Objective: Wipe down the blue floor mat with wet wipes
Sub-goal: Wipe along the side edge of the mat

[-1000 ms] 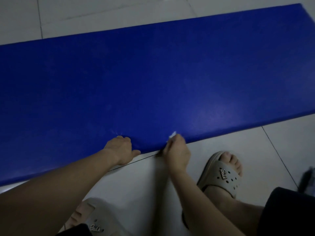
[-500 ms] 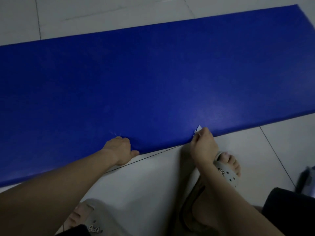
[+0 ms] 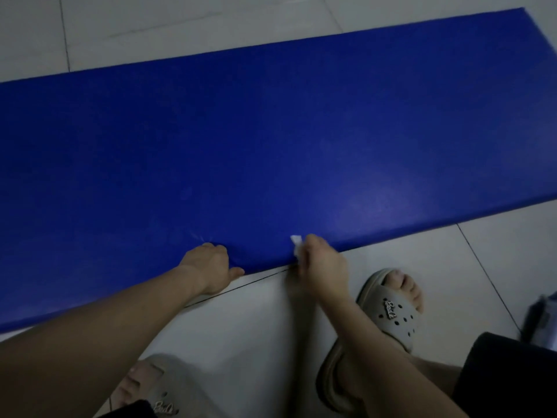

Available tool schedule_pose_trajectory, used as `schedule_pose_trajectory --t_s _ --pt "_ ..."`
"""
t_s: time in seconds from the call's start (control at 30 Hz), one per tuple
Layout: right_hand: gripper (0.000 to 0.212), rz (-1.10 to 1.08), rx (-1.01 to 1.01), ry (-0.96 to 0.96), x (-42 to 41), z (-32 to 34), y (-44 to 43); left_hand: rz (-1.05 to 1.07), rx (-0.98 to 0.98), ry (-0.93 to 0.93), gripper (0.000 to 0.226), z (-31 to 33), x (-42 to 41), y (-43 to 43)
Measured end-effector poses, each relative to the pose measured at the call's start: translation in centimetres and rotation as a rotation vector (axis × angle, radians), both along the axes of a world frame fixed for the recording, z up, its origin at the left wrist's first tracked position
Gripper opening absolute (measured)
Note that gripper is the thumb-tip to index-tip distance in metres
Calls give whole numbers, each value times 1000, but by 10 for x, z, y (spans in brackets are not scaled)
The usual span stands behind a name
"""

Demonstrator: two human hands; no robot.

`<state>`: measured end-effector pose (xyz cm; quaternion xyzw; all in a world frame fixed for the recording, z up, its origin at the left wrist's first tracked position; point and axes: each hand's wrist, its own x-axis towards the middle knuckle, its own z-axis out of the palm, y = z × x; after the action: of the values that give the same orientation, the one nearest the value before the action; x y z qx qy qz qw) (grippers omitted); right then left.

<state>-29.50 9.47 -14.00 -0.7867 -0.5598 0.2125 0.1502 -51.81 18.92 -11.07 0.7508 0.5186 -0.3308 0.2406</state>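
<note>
The blue floor mat (image 3: 271,131) lies across the tiled floor and fills most of the view. My left hand (image 3: 209,265) grips the mat's near edge, fingers curled into the padding so the surface puckers. My right hand (image 3: 321,263) holds a small white wet wipe (image 3: 296,244) against the same near edge, a little to the right of the left hand. Only a corner of the wipe shows past the fingers.
Pale floor tiles (image 3: 256,327) lie in front of the mat. My feet wear grey clogs, one at the lower left (image 3: 156,390) and one at the right (image 3: 391,312). A dark blurred object (image 3: 542,321) sits at the right edge.
My right hand slid the wipe right along the mat's near edge, then back left toward the left hand. The left hand kept its grip in place.
</note>
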Motion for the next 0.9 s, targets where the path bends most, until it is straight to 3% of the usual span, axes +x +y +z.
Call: schedule_pose_trajectory --t_s 0.13,0.23,0.37,0.47,0.53,0.63,0.7,0.8,0.9 --pt "21 -444 -2 -60 55 2 8 1 2 -3 66 -1 -1 -1" --pt "17 -588 -47 -42 60 4 12 4 5 -2 66 -2 -2 -1" --pt "14 -431 -88 54 -6 0 15 -5 12 14 66 -1 0 -1" --pt "14 -179 -71 159 -66 -2 9 6 18 31 66 -2 -1 -1" --pt "10 -4 -45 135 -89 -3 5 9 30 36 66 -4 -1 -2" --pt "7 96 -62 75 -77 -2 6 -1 17 52 65 -3 2 0" --pt "6 72 -90 15 -53 0 6 -52 -24 105 59 3 6 4" --pt "7 -150 -99 -43 -10 1 9 -250 18 226 50 13 18 10" --pt "10 -321 -74 -107 27 2 13 -371 153 69 32 15 33 10"
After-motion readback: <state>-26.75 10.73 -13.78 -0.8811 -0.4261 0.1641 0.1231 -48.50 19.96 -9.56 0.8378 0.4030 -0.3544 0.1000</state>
